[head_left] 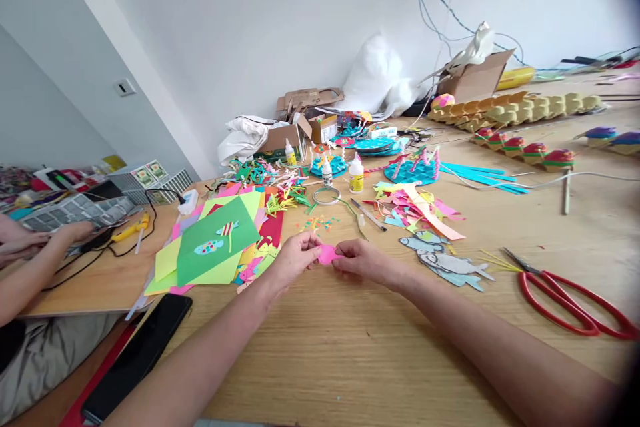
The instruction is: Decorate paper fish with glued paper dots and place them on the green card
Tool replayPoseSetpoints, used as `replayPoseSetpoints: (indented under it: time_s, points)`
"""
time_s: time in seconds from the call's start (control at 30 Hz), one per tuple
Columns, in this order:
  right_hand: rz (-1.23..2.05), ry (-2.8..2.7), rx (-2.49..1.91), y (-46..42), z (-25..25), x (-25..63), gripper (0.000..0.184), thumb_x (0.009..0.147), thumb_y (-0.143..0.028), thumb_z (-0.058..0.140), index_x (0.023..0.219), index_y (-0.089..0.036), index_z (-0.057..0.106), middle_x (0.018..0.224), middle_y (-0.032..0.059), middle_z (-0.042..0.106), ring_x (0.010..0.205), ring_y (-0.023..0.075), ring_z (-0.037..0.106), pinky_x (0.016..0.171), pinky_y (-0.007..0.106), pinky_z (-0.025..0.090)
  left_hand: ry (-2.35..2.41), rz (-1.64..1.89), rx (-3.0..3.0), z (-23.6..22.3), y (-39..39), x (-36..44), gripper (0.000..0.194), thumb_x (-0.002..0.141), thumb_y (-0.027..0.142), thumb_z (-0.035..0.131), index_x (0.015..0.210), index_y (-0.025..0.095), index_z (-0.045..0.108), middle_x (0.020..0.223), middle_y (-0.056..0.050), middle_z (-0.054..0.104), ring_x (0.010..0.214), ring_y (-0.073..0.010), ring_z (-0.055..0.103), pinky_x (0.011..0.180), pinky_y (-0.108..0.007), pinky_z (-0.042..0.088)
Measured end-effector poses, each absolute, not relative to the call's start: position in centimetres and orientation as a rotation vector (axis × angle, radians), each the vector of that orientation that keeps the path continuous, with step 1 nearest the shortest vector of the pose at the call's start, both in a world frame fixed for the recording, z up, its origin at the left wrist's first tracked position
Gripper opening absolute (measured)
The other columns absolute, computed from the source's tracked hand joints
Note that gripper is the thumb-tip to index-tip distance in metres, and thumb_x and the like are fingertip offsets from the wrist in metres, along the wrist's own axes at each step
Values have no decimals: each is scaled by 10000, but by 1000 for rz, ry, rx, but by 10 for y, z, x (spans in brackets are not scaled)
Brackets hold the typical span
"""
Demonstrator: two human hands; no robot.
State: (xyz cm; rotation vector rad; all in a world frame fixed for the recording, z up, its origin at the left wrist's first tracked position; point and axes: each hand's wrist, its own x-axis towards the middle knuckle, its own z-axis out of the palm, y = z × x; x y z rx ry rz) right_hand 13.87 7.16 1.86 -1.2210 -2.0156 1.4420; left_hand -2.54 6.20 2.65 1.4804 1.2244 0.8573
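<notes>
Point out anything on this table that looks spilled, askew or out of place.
The paper bits look a little untidy: tiny orange and green scraps lie scattered loose on the table, just beyond the left hand and the pink paper. Otherwise nothing looks plainly spilled or damaged.

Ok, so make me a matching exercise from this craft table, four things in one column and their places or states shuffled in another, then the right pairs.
1. pink paper piece
2. scissors
3. smartphone
4. green paper sheet

A. black, at the lower left
B. bears two paper fish
C. pinched between the left hand and the right hand
D. red-handled, near the right edge

Pairs: 1-C, 2-D, 3-A, 4-B
</notes>
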Motion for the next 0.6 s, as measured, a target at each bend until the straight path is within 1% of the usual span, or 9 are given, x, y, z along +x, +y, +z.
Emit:
replayPoseSetpoints:
  time_s: [0.17,0.3,0.47,0.6]
  points:
    - [1491,-2005,-1209,78,13,146,168,707,-317,455,661,-161,495,512,-34,500,430,67,449,394,180,304,1248,845,1503,14,61,-25,142,673,227,511,786,143,490,607,20,540,497,-69,466,453,-165,333]
    - [1458,-2125,-1230,84,7,151,200,713,-304,427,598,-157,499,500,-22,514,402,60,427,398,185,311,1285,810,1600,3,63,-24,150,695,195,477,839,155,486,603,31,536,501,-74,476,476,-174,347]
    - [1199,-2339,-1434,83,12,154,236,706,-266,410,528,-160,521,485,5,548,389,73,435,407,201,314,1415,726,1953,-7,65,-29,183,716,167,461,891,181,512,645,27,561,610,-111,521,586,-215,390]
    - [919,-2502,-1578,77,23,151,241,705,-252,427,544,-164,583,509,38,593,432,98,470,427,219,296,1430,684,2332,-3,57,-30,192,728,91,435,858,186,540,786,-12,566,731,-137,517,672,-251,394]
